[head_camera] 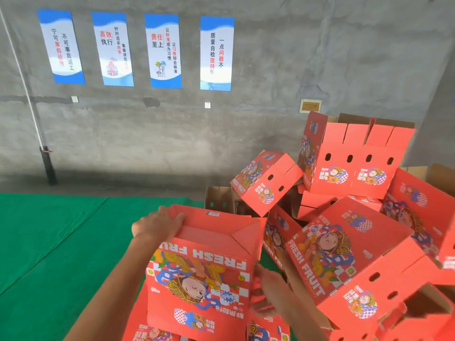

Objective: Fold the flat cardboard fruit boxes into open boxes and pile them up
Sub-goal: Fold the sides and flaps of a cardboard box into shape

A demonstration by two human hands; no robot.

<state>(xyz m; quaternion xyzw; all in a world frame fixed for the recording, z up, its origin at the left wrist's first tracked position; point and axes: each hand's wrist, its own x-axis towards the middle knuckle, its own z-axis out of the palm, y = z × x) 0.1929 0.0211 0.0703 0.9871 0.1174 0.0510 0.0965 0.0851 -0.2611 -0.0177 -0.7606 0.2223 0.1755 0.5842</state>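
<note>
Grey concrete wall (270, 119) forms the background, carrying four blue-and-white posters (162, 51) in a row, with a thin pole (27, 94) slanting down its left side to a black base. Green mat (49, 242) covers the floor below, running from the left edge toward the centre. Red box (202, 274) sits at the mat's near centre, upright and partly formed, its top open and the "FRESH FRUIT" face turned toward the camera, printed upside down from this view. Left hand (157, 223) rests on the box's far left top corner, fingers extended and laid over the rim, pressing rather than pinching. Right hand (269, 289) is at the box's right side, low down, fingers reaching in against the side panel; whether they grip a flap cannot be determined. More red printed cardboard (147, 333) lies under the box at the bottom edge. Pile (357, 242) of finished red boxes occupies the right side of the mat, tumbled at varied angles, touching one another; the topmost (357, 163) stands upright near the wall with its flaps raised. One brown box interior (219, 200) shows just behind the held box, beside the pile.
</note>
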